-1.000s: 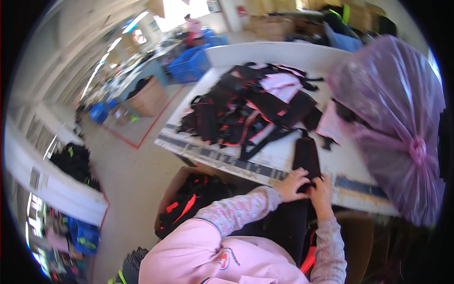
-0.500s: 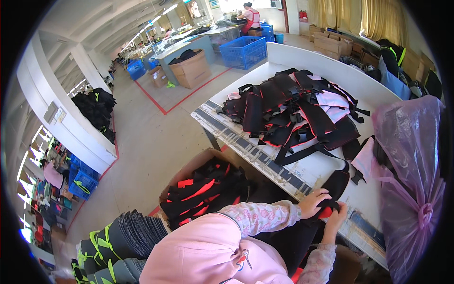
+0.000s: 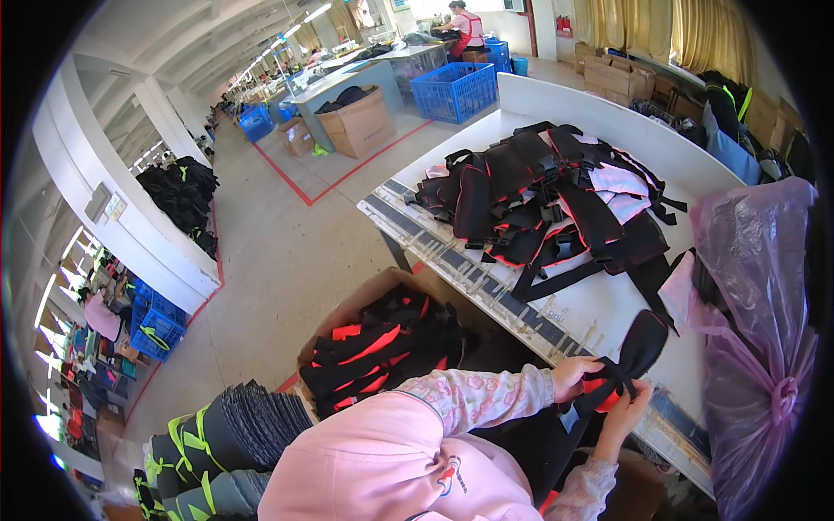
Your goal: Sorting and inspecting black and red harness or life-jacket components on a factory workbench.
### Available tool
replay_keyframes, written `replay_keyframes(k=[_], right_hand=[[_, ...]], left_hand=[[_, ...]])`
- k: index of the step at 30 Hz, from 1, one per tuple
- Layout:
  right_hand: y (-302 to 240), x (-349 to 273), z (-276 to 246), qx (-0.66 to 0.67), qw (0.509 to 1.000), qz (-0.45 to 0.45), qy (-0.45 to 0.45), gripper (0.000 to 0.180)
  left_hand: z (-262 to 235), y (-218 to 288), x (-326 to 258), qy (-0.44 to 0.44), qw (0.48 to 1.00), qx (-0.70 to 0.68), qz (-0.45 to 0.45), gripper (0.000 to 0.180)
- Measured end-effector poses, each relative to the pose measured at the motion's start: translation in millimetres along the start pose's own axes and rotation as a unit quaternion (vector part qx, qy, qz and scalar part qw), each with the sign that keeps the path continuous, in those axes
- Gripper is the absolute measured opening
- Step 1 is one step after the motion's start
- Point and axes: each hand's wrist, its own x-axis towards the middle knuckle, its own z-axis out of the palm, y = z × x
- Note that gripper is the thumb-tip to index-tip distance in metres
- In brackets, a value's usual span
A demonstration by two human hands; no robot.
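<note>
At the near edge of the white table [image 3: 556,323], a black padded strap with red lining [image 3: 645,340] is between my two hands. My left hand [image 3: 575,379] is closed on its left side, fingers pinching the black webbing. Closed on the same piece from the right is my right hand [image 3: 627,406], thumb and fingers at the webbing beside a red patch. The padded end stands up past my fingers, over the tabletop. Exactly how the webbing passes through my fingers is hidden. A heap of similar black straps [image 3: 508,187] with red edges and buckles lies farther back.
A cardboard box [image 3: 334,317] of black and red pieces stands left of the table. Stacked dark pieces tied with green strips [image 3: 204,443] are at lower left. A purple plastic bag [image 3: 756,286] hangs at the right. Blue crates [image 3: 452,94] and a co-worker [image 3: 469,30] are far off.
My hands have lifted the strap slightly, and its padded end has swung up and to the right. The webbing now crosses between my fingers. The view has shifted a little.
</note>
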Motion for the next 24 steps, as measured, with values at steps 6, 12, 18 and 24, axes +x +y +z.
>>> replay_keyframes(k=[6,12,18,24], right_hand=[[4.2,6.8,-17.8,0.152,0.983,0.101,0.039,0.009],[-40.5,0.9,-15.7,0.476,0.859,0.183,-0.038,0.004],[-58.5,15.7,-8.1,0.591,0.779,0.206,-0.039,0.018],[-33.8,16.1,-20.0,0.471,0.874,0.121,0.005,0.006]], left_hand=[[27.4,1.1,-15.3,-0.086,0.994,0.009,-0.071,0.021],[18.9,9.4,5.4,0.003,0.971,0.228,0.069,0.019],[11.5,24.2,-4.4,-0.103,0.945,0.27,0.155,0.022],[24.3,16.3,-28.8,-0.01,0.977,0.203,-0.061,0.021]])
